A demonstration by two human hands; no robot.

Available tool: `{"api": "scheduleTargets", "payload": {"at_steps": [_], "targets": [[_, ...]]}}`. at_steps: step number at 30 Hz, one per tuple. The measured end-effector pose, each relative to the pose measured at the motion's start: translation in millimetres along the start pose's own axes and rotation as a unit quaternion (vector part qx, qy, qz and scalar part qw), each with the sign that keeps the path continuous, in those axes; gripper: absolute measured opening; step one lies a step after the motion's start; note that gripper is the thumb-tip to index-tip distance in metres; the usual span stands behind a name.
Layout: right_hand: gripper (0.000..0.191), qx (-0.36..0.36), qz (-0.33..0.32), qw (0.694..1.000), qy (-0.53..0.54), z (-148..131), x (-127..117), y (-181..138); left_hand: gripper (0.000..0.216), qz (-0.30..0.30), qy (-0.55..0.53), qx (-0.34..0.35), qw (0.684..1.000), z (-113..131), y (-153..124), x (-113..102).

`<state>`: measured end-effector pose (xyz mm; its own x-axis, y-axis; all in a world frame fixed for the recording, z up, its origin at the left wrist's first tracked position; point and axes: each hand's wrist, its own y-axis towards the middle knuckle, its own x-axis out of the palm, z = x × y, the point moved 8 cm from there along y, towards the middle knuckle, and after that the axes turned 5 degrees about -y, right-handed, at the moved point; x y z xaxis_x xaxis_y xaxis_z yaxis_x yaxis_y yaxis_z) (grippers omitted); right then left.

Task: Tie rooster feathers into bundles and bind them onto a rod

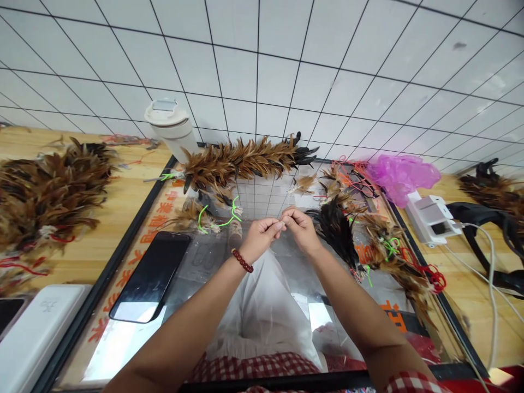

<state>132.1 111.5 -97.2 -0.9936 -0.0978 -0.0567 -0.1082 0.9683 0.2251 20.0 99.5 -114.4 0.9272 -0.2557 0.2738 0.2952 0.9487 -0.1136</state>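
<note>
My left hand [264, 236], with a dark red bead bracelet [242, 261] at its wrist, is closed in a pinch over the glass-topped board. My right hand [301, 226] meets it, its thumb and fingertips pinched together too. Whatever lies between the fingertips is too small to make out. Beyond the hands lies a long duster-like bundle of brown feathers [245, 158]. Left of them is a small feather bunch [190, 215] with bright green ties [229, 215]. To the right, a black feather bunch [338, 226] lies beside several brown feather bunches [376, 234].
A black phone [151, 275] rests on the board at left. A white tumbler [172, 128] stands near the tiled wall. More feathers [53, 191] and a white power bank [49, 327] lie left. At right are a purple plastic bag [403, 174], a white power strip [429, 218] and cables.
</note>
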Motion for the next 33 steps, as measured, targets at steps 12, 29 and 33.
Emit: {"api": "scheduleTargets", "payload": {"at_steps": [12, 29, 33], "targets": [[0.024, -0.047, 0.028, 0.995, -0.081, -12, 0, -4, 0.035, -0.009, 0.07, 0.028, 0.997, 1, 0, 2], [0.015, -0.025, 0.008, 1.0, -0.006, -1, 0, 0, 0.041, -0.015, -0.026, 0.012, 0.999, 3, 0, 5], [0.022, 0.032, 0.108, 0.992, 0.064, 16, -14, 2, 0.039, 0.032, -0.003, 0.054, 0.998, 6, -1, -3]]}}
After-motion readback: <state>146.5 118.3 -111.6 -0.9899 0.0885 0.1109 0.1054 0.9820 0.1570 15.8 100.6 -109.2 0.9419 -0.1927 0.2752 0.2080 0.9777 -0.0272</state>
